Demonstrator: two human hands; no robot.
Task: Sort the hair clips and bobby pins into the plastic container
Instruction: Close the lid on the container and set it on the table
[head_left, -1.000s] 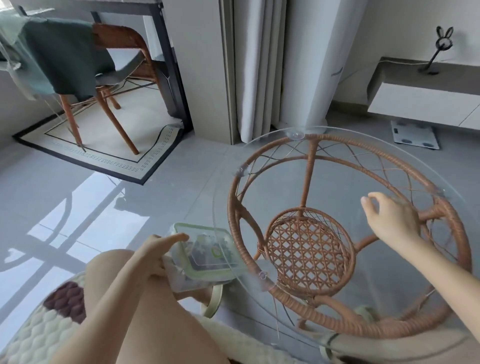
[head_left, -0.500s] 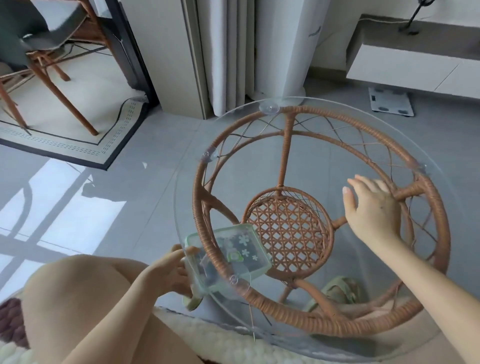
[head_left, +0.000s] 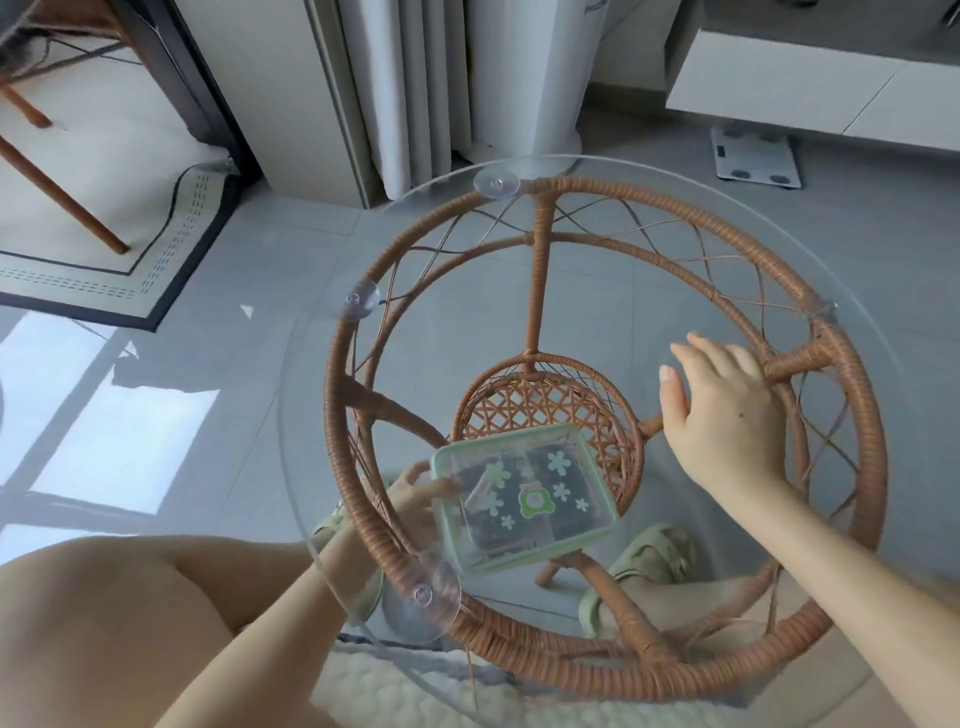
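- The plastic container (head_left: 524, 499) is gripped at its near-left edge by the left hand (head_left: 415, 493), fingers closed on the rim, presumably so it can be set on the glass tabletop (head_left: 597, 291).
- The lid is shut; dark contents, possibly clips, are blurred beneath it.
- The right hand (head_left: 727, 415), fingers spread and empty, is laid flat on the glass beyond the container's right side, seemingly to steady the table.

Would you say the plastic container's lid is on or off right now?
On: the plastic container shows its flower-printed lid seated flush inside the green rim.
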